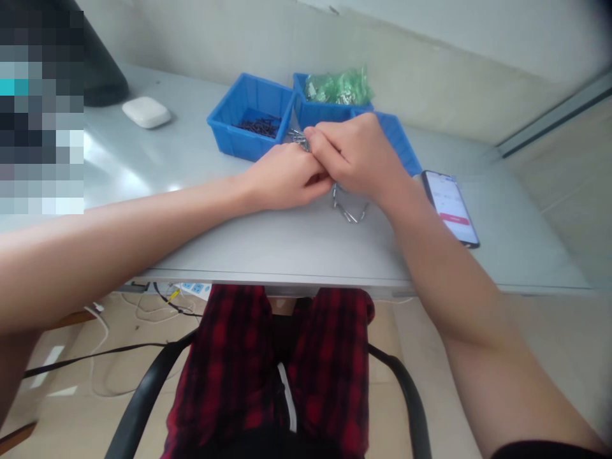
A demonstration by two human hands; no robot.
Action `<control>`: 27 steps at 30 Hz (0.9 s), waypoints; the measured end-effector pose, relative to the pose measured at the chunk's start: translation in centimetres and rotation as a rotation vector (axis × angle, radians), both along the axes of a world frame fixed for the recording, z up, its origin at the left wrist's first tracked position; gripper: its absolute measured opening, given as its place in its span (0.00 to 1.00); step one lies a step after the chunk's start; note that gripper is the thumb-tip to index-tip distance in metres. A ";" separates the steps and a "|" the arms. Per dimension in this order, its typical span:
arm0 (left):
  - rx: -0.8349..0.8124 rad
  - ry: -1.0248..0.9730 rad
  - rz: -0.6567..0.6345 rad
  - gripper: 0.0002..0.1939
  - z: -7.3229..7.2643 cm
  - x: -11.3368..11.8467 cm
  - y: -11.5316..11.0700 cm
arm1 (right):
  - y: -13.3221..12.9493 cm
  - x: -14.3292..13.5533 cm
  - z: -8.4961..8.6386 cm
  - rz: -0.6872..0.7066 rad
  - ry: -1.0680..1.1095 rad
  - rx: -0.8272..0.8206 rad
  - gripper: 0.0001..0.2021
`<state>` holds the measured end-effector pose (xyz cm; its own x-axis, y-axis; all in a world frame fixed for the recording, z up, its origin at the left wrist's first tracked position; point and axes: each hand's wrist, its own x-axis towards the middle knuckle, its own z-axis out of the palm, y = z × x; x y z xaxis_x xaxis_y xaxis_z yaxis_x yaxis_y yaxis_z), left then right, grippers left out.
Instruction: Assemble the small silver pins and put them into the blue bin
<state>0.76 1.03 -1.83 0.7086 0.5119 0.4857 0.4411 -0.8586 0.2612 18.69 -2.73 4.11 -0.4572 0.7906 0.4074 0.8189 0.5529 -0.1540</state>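
My left hand (289,175) and my right hand (356,156) meet above the middle of the table, fingers curled and touching. Small thin silver metal pieces (297,136) stick out beyond my left knuckles, beside the tips of my right thumb and fingers. Below my right palm, more slim silver pieces (351,215) lie in a loose curved row on the tabletop. Both sets of fingers are closed, and much of what lies between them is hidden. Just behind my hands stands a blue bin (229,137) with dark screw-like pieces (261,126) in it.
A second blue bin (329,113) holds green plastic bags (339,87); another blue bin (399,143) is partly behind my right hand. A phone (452,207) with its screen lit lies at right. A white rounded case (146,112) rests at left on the grey table (287,248).
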 end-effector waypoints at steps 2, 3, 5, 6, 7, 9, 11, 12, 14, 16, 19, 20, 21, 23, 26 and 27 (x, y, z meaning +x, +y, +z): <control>0.003 0.016 -0.005 0.18 -0.1 0.0 -0.1 | -0.2 -0.1 0.0 0.006 -0.010 -0.006 0.26; 0.007 0.018 -0.010 0.18 -0.1 0.0 -0.1 | -0.2 -0.2 0.0 0.006 -0.015 -0.008 0.26; 0.019 0.014 -0.019 0.18 -0.2 0.0 -0.1 | -0.3 -0.3 0.1 -0.001 -0.019 -0.003 0.26; 0.024 0.010 -0.019 0.18 -0.2 0.0 -0.1 | -0.3 -0.3 0.1 -0.002 -0.019 0.000 0.25; 0.024 0.009 -0.018 0.18 -0.2 0.0 -0.1 | -0.3 -0.4 0.1 -0.004 -0.018 0.002 0.25; 0.018 0.016 -0.013 0.18 -0.2 0.1 -0.1 | -0.2 -0.3 0.1 -0.008 -0.014 -0.004 0.26; 0.005 0.032 -0.004 0.18 -0.1 0.1 -0.1 | 0.0 -0.2 0.0 -0.009 -0.010 -0.017 0.26; -0.003 0.040 0.001 0.18 -0.1 0.1 -0.2 | 0.1 -0.1 0.0 -0.009 -0.007 -0.021 0.26; -0.014 0.046 0.011 0.18 0.0 0.1 -0.2 | 0.2 0.0 -0.1 -0.006 -0.003 -0.026 0.26; -0.011 0.048 0.011 0.19 0.1 0.0 -0.3 | 0.3 0.1 -0.2 -0.004 0.003 -0.028 0.26; 0.004 0.056 0.007 0.20 0.3 -0.1 -0.5 | 0.4 0.3 -0.2 -0.010 0.008 -0.031 0.26; 0.004 0.060 0.009 0.21 0.3 -0.1 -0.5 | 0.4 0.2 -0.2 -0.007 0.000 -0.034 0.25; 0.004 0.065 0.013 0.21 0.3 -0.1 -0.5 | 0.4 0.2 -0.1 -0.005 -0.009 -0.036 0.25; 0.005 0.073 0.017 0.21 0.3 -0.1 -0.5 | 0.3 0.1 0.0 -0.001 -0.024 -0.038 0.25; 0.004 0.083 0.015 0.21 0.3 0.0 -0.5 | 0.0 -0.1 0.2 -0.007 -0.021 -0.040 0.26; 0.002 0.090 0.017 0.21 0.4 0.0 -0.5 | -0.1 -0.1 0.2 -0.010 -0.018 -0.042 0.26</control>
